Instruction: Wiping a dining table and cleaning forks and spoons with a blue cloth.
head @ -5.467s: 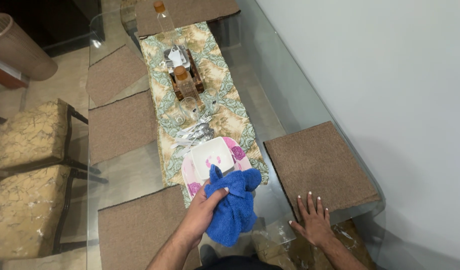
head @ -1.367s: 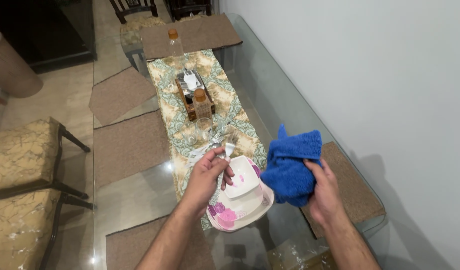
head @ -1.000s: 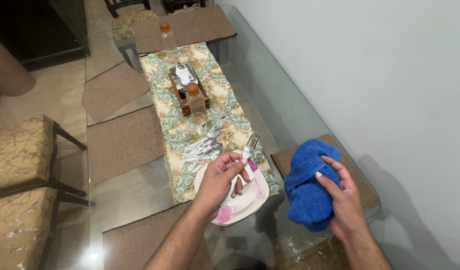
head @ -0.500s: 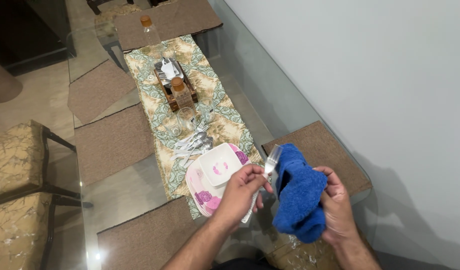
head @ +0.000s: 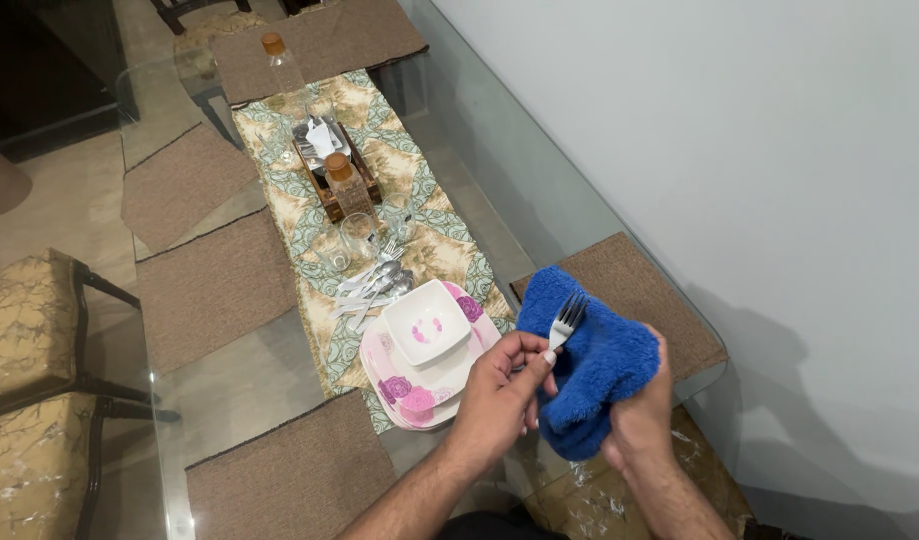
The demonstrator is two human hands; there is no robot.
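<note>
My left hand [head: 501,390] grips a silver fork [head: 565,320] by its handle, tines up. The tines rest against a blue towel [head: 589,360], bunched over my right hand [head: 639,425], which holds it from beneath. Both hands hover over the near edge of a glass table [head: 539,200]. Just left of them sits a white square bowl [head: 426,322] with pink flowers, on matching plates [head: 411,378].
A patterned runner [head: 379,210] down the table carries several pieces of loose cutlery [head: 369,287], glasses [head: 357,236], two bottles with brown caps [head: 343,184] and a wooden caddy. Brown placemats [head: 214,285] lie around it. Upholstered chairs [head: 24,320] stand at the left; a white wall runs along the right.
My left hand took a fork from the pile and carried it right. The towel passed to my right hand, which has come in under the fork's tines.
</note>
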